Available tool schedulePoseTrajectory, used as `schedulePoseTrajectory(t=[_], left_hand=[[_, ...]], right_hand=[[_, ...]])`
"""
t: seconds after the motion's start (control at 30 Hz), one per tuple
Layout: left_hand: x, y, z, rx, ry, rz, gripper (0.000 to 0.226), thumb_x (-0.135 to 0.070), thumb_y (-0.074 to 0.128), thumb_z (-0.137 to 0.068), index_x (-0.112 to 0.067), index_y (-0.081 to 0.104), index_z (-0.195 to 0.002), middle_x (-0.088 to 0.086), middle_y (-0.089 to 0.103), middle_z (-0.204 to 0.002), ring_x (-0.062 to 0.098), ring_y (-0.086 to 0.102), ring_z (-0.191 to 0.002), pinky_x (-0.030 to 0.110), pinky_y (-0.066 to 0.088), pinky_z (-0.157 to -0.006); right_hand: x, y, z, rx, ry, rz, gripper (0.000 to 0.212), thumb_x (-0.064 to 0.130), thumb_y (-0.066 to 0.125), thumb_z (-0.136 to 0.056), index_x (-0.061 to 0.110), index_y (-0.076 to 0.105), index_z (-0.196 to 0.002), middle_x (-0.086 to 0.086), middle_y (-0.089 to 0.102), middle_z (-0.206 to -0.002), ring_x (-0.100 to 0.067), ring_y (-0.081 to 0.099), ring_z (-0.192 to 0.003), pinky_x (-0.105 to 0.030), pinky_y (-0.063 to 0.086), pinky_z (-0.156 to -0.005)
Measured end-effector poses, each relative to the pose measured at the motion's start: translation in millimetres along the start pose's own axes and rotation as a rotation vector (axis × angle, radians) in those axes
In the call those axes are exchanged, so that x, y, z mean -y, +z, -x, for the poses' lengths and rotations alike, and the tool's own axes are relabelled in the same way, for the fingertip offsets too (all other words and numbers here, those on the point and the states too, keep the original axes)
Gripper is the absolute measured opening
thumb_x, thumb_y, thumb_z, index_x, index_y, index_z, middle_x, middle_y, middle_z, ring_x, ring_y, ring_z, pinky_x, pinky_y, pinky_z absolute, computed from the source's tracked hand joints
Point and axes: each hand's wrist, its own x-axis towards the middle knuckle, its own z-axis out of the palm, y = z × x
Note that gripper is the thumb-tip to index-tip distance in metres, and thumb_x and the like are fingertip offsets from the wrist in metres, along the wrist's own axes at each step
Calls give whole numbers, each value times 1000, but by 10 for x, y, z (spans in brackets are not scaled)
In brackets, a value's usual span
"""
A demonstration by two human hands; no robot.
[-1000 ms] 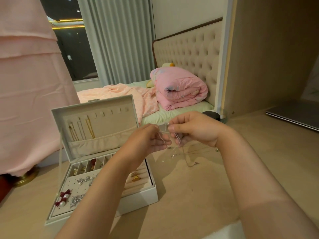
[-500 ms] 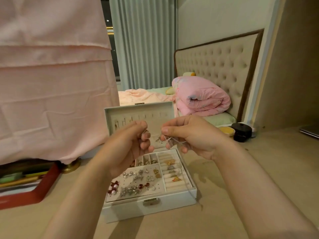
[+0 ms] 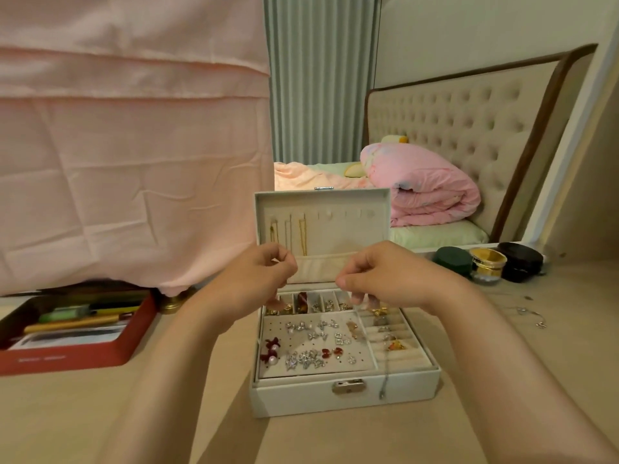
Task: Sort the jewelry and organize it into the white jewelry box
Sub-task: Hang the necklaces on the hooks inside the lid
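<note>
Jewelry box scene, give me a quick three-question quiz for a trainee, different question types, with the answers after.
1. True or false: the white jewelry box has its lid closed.
2. Multiple choice: where do the gold chains hang? A) on the left side of the lid's inside B) on the right side of the lid's inside C) over the box's front latch
3. Fill in: both hands, left and right, are raised over the ____ of the box.

Key
1. False: the lid stands open and upright.
2. A.
3. Back, in front of the lid's pocket. A thin chain appears to trail from the right hand, though it is hard to make out.
</note>
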Motion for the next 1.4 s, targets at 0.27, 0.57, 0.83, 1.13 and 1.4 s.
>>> schedulePoseTrajectory(t=[0.27,0.57,0.83,1.13,1.4], left_hand=[[82,-39,-29,-44,-2,-171,16,-29,53,-100,-17,60,-91,5,62,-85,15,54,-67,31,59,-64],[-106,9,16,-17,215,53,12,-19,57,-99,-17,62,-88,-6,44,-60,11,44,-55,35,58,-64],[-166,-41,21,-160,280,296,13,-19,53,-101,-17,59,-90,6,52,-75,19,53,-71,36,59,-80],[-181,-39,0,-187,108,891,30,-16,44,-105,-19,47,-75,-4,28,-62,6,31,-48,19,46,-46],[-172,-163,66,-291,129,209,16,-27,54,-101,-20,63,-89,8,65,-82,18,63,-79,46,57,-92]], right_hand=[[-67,-9,8,125,9,179,28,9,64,-93,29,75,-108,13,70,-104,0,65,-89,-12,51,-74],[41,138,-10,70,-121,135,24,27,67,-95,30,73,-118,15,71,-113,0,64,-103,-18,50,-90],[105,179,15,138,-238,-376,18,16,59,-101,7,74,-102,-6,65,-72,-22,63,-69,-31,58,-77],[-62,180,-41,257,-108,-162,14,21,64,-98,17,77,-99,-1,65,-73,-17,60,-71,-31,56,-78],[-49,104,0,302,-72,-13,20,32,58,-101,30,78,-106,14,77,-97,-8,69,-85,-31,54,-87]])
